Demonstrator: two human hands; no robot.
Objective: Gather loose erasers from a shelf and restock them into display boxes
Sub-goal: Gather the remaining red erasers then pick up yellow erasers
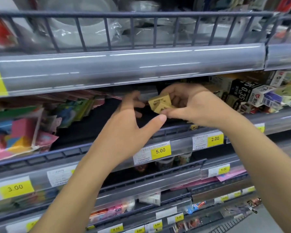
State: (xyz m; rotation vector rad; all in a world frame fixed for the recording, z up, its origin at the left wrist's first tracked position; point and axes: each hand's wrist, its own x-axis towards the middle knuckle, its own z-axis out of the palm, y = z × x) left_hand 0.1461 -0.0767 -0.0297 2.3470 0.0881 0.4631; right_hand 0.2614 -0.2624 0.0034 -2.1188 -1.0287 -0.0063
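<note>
erasers [160, 105]: a few tan blocks bunched together in front of the middle shelf [175, 132], in the gap below the upper shelf's price rail [124, 68]; probably being collected into one handful before going to a box.
right hand [188, 105]: reaches in from 5 o'clock, palm toward the blocks, fingers curled over their top and thumb pinching from below; holding them off the shelf frees them to be carried.
left hand [129, 125]: comes up from 7 o'clock, back toward the camera, thumb spread out to 3 o'clock just under the blocks; its fingertips reach into the dark of the shelf and blur, so I cannot tell whether they grip anything.
likely reason: the left seems to be steadying the pile or fetching another block.
boxes [252, 96]: a jumbled heap of small printed cartons at 3 o'clock on the same shelf, near the right wrist.
packets [23, 130]: colourful bags at 9 o'clock, well apart.
price tags [160, 150]: yellow, on the rail below the hands.
</note>
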